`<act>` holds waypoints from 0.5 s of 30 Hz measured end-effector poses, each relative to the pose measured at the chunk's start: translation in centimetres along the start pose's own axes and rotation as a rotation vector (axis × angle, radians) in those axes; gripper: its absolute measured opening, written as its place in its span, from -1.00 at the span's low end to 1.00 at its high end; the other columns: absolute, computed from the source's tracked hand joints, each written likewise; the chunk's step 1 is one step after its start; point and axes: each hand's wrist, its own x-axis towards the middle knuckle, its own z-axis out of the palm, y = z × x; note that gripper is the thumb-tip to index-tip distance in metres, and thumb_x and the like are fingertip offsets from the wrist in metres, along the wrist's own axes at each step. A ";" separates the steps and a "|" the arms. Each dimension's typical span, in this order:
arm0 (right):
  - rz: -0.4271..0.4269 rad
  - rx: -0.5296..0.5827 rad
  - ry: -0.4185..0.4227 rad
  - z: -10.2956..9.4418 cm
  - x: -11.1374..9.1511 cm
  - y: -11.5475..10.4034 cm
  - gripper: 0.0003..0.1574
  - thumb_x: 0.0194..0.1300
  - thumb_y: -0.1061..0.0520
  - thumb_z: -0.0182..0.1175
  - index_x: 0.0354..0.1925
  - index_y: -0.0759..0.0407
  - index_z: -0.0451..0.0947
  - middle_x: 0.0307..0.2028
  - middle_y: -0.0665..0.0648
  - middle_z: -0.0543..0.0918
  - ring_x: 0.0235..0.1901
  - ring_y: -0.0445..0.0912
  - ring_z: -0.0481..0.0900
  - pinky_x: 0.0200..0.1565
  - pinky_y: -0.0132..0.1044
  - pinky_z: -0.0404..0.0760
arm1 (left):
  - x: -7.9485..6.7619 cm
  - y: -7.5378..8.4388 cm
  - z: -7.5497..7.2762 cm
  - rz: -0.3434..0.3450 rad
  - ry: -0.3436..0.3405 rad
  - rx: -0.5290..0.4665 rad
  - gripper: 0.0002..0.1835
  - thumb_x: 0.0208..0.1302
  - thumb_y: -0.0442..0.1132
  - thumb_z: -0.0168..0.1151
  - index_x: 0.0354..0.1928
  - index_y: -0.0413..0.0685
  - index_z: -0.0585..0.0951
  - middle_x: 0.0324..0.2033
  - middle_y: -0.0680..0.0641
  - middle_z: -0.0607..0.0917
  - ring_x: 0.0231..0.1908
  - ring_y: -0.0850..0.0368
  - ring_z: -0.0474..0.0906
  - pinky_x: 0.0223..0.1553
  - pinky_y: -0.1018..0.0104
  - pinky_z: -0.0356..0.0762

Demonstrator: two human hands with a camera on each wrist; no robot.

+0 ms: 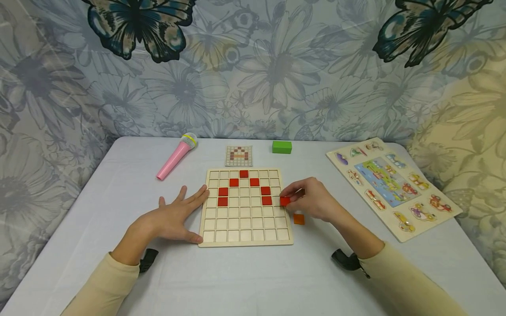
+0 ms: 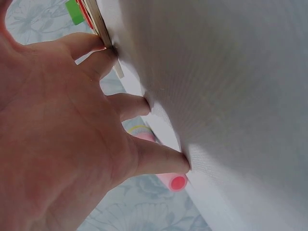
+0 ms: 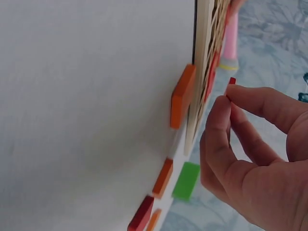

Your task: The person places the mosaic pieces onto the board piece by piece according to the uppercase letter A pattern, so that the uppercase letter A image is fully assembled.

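A square wooden grid board (image 1: pixel 241 225) lies flat on the table, with several red tiles set in its upper cells in an arch shape. My left hand (image 1: pixel 170 218) spreads its fingers along the board's left side; thumb and fingertips touch the edge. Over the right border, my right hand (image 1: pixel 314 199) pinches a red square tile (image 1: pixel 284 201) between thumb and fingers, also seen in the right wrist view as a thin red tile (image 3: pixel 232 81). An orange tile (image 1: pixel 298 219) lies beside the board, below that hand. Other tiles near it are hidden by the hand in the head view.
Behind the board lies a small pattern card (image 1: pixel 239 156), with a green block (image 1: pixel 282 147) to its right. A pink toy microphone (image 1: pixel 176 156) lies at back left. A wooden picture puzzle (image 1: pixel 389 188) sits at the right. In the right wrist view, a dark red tile (image 3: pixel 141 214) shows.
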 end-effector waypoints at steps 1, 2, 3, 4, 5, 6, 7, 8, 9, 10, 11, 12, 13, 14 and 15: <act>-0.002 0.005 -0.005 0.2 0.0 -0.1 -0.68 0.09 0.29 0.53 -0.12 0.14 0.81 -0.27 0.12 0.74 -0.26 -0.03 0.60 -0.23 -0.23 0.58 | 0.0 0.0 0.0 0.002 0.002 0.002 0.30 0.06 0.25 0.55 0.70 0.15 -0.06 0.70 0.05 -0.15 0.61 -0.50 -0.33 0.18 -0.86 -0.34; -0.002 0.012 -0.012 0.4 0.1 -0.2 -0.69 0.10 0.29 0.53 -0.13 0.15 0.81 -0.27 0.12 0.74 -0.26 -0.03 0.60 -0.23 -0.23 0.59 | 0.0 0.0 0.0 0.003 0.004 0.004 0.31 0.06 0.25 0.55 0.70 0.14 -0.06 0.70 0.05 -0.15 0.61 -0.50 -0.33 0.18 -0.86 -0.33; -0.001 0.020 -0.019 0.6 0.1 -0.3 -0.69 0.10 0.29 0.53 -0.13 0.15 0.81 -0.26 0.13 0.74 -0.26 -0.03 0.59 -0.24 -0.24 0.60 | 0.0 0.0 0.0 0.004 0.005 0.006 0.31 0.05 0.25 0.55 0.70 0.14 -0.06 0.70 0.05 -0.14 0.61 -0.50 -0.32 0.18 -0.87 -0.33; 0.003 0.026 -0.025 0.7 0.2 -0.4 -0.70 0.11 0.29 0.53 -0.13 0.15 0.81 -0.26 0.13 0.73 -0.26 -0.02 0.59 -0.24 -0.24 0.61 | 0.0 0.0 0.0 0.003 0.005 0.005 0.31 0.05 0.25 0.55 0.70 0.14 -0.06 0.70 0.05 -0.14 0.61 -0.50 -0.33 0.18 -0.87 -0.33; 0.008 0.031 -0.030 0.9 0.2 -0.5 -0.69 0.11 0.30 0.53 -0.13 0.15 0.81 -0.25 0.13 0.73 -0.26 -0.02 0.59 -0.24 -0.24 0.62 | 0.0 0.0 0.0 0.002 0.004 0.003 0.31 0.05 0.25 0.55 0.70 0.14 -0.06 0.70 0.05 -0.15 0.61 -0.50 -0.33 0.18 -0.86 -0.34; 0.011 0.034 -0.037 1.1 0.2 -0.6 -0.69 0.11 0.30 0.53 -0.12 0.15 0.81 -0.24 0.13 0.73 -0.25 -0.02 0.59 -0.23 -0.25 0.63 | 0.0 0.0 0.0 0.002 0.004 0.001 0.31 0.05 0.25 0.55 0.70 0.14 -0.06 0.70 0.05 -0.15 0.61 -0.50 -0.34 0.18 -0.86 -0.34; 0.011 0.038 -0.044 1.3 0.3 -0.7 -0.69 0.11 0.30 0.53 -0.12 0.16 0.81 -0.22 0.12 0.74 -0.25 -0.03 0.59 -0.22 -0.25 0.64 | 0.0 0.0 0.0 0.001 0.003 0.000 0.31 0.05 0.25 0.55 0.70 0.14 -0.06 0.70 0.05 -0.15 0.61 -0.50 -0.34 0.18 -0.86 -0.35; 0.009 0.037 -0.048 1.4 0.3 -0.8 -0.70 0.11 0.31 0.53 -0.13 0.16 0.81 -0.21 0.12 0.75 -0.24 -0.03 0.60 -0.21 -0.25 0.64 | 0.0 0.0 0.0 0.001 0.002 -0.001 0.31 0.05 0.25 0.55 0.70 0.14 -0.06 0.70 0.05 -0.15 0.61 -0.50 -0.34 0.18 -0.86 -0.35; 0.006 0.036 -0.052 1.6 0.4 -0.8 -0.70 0.11 0.32 0.53 -0.13 0.16 0.81 -0.21 0.11 0.76 -0.25 -0.03 0.60 -0.21 -0.25 0.64 | 0.0 0.0 0.0 0.001 0.002 -0.002 0.31 0.05 0.25 0.55 0.70 0.15 -0.06 0.70 0.06 -0.15 0.61 -0.50 -0.34 0.18 -0.86 -0.35; 0.001 0.032 -0.057 1.7 0.4 -0.9 -0.70 0.11 0.32 0.52 -0.13 0.16 0.81 -0.20 0.11 0.77 -0.25 -0.04 0.61 -0.20 -0.24 0.64 | 0.0 0.0 -0.1 0.001 0.003 -0.001 0.31 0.05 0.25 0.55 0.70 0.15 -0.06 0.70 0.06 -0.15 0.61 -0.50 -0.34 0.18 -0.86 -0.35; -0.003 0.029 -0.064 1.8 0.5 -1.0 -0.70 0.11 0.33 0.51 -0.13 0.16 0.81 -0.19 0.10 0.77 -0.25 -0.04 0.61 -0.20 -0.24 0.65 | 0.0 0.0 -0.1 0.002 0.002 -0.002 0.31 0.05 0.26 0.55 0.70 0.15 -0.06 0.70 0.06 -0.15 0.61 -0.49 -0.34 0.18 -0.86 -0.35; -0.007 0.024 -0.072 2.0 0.5 -1.1 -0.70 0.11 0.35 0.50 -0.14 0.16 0.81 -0.18 0.09 0.78 -0.25 -0.05 0.61 -0.20 -0.24 0.65 | 0.0 0.0 -0.1 0.002 0.002 -0.001 0.31 0.05 0.26 0.55 0.70 0.15 -0.06 0.70 0.06 -0.15 0.61 -0.49 -0.34 0.18 -0.86 -0.35; -0.010 0.019 -0.079 2.1 0.6 -1.1 -0.69 0.11 0.36 0.48 -0.14 0.15 0.80 -0.17 0.08 0.78 -0.25 -0.05 0.62 -0.20 -0.24 0.65 | 0.0 0.0 -0.1 0.002 0.002 0.000 0.32 0.05 0.26 0.56 0.70 0.16 -0.06 0.70 0.07 -0.15 0.61 -0.49 -0.34 0.18 -0.86 -0.35; -0.013 0.014 -0.085 2.2 0.6 -1.2 -0.69 0.10 0.37 0.47 -0.14 0.15 0.80 -0.17 0.08 0.78 -0.25 -0.06 0.62 -0.20 -0.24 0.66 | 0.0 0.0 -0.1 0.003 0.002 0.000 0.32 0.04 0.26 0.56 0.70 0.16 -0.06 0.70 0.07 -0.15 0.61 -0.49 -0.34 0.19 -0.86 -0.35; -0.017 0.010 -0.093 2.2 0.6 -1.3 -0.68 0.10 0.39 0.46 -0.14 0.15 0.79 -0.18 0.08 0.77 -0.25 -0.06 0.62 -0.21 -0.25 0.66 | 0.0 0.0 -0.1 0.002 0.001 -0.001 0.32 0.04 0.26 0.56 0.70 0.16 -0.06 0.70 0.07 -0.16 0.61 -0.49 -0.35 0.19 -0.86 -0.35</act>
